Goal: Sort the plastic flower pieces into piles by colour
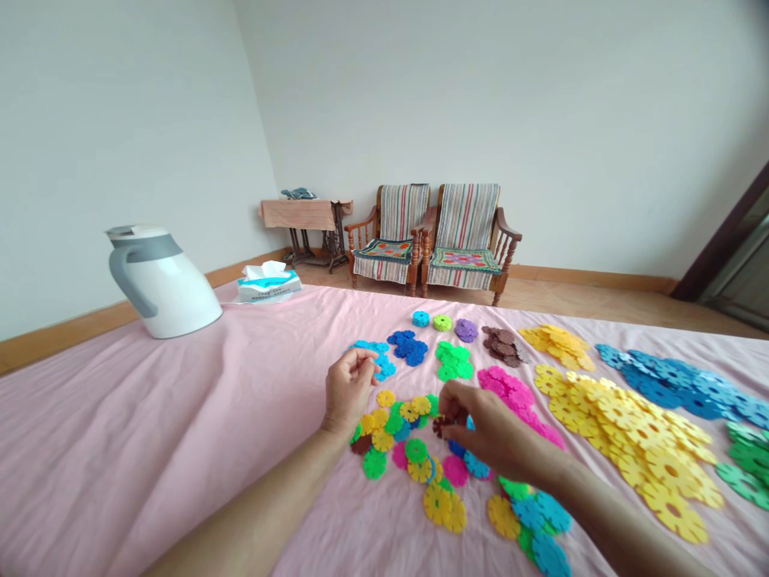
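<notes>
My left hand [350, 386] is closed, thumb and fingertips together, over the small pile of light blue notched plastic discs [384, 367]. What it holds, if anything, is hidden. My right hand [474, 418] pinches a brown notched disc [439, 426] at the near side of the sorted piles. Under and around it lies a mixed heap of yellow, green, pink, blue and brown discs, among them a green disc [416, 450] and a pink disc [455, 471]. Beyond my hands sit a dark blue pile [409, 349], a green pile [454, 361] and a brown pile [503, 345].
A pink cloth [180, 449] covers the surface. Larger yellow discs [630, 433], blue discs [678, 381] and magenta discs [510, 393] lie to the right. At the left stand a white jug [180, 288] and a tissue box [270, 286]. Two wooden chairs [465, 232] are against the wall.
</notes>
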`<state>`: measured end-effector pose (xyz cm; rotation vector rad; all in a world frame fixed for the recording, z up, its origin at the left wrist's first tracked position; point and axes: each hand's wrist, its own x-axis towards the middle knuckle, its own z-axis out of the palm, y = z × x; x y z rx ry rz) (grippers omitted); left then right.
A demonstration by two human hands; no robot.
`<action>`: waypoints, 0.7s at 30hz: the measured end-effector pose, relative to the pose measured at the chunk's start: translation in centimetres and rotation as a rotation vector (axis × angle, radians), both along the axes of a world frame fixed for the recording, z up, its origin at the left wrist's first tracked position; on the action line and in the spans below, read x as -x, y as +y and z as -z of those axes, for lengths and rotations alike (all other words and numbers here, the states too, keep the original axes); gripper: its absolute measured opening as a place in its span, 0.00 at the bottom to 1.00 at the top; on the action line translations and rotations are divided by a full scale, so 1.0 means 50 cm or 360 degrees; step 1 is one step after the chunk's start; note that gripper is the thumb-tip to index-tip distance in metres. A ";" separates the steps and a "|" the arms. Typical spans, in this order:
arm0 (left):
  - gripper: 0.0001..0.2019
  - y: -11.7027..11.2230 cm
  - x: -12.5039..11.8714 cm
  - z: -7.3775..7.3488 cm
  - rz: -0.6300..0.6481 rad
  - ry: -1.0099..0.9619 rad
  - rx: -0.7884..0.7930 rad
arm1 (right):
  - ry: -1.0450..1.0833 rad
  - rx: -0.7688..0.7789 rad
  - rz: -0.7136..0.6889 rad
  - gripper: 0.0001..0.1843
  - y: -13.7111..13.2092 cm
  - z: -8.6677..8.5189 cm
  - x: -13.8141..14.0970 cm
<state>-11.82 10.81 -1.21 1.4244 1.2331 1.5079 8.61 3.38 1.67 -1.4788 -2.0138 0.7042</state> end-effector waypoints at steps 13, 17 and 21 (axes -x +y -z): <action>0.05 0.001 0.001 0.002 0.0000 -0.0030 0.0013 | 0.0048 -0.0037 0.1311 0.13 0.206 0.047 -0.265; 0.05 0.003 0.001 0.003 0.0006 -0.0060 0.0013 | -0.0066 0.0008 0.1380 0.13 0.222 0.043 -0.269; 0.05 0.004 0.001 0.004 0.0005 -0.0084 0.0010 | -0.0099 -0.0134 0.1327 0.08 0.202 0.026 -0.245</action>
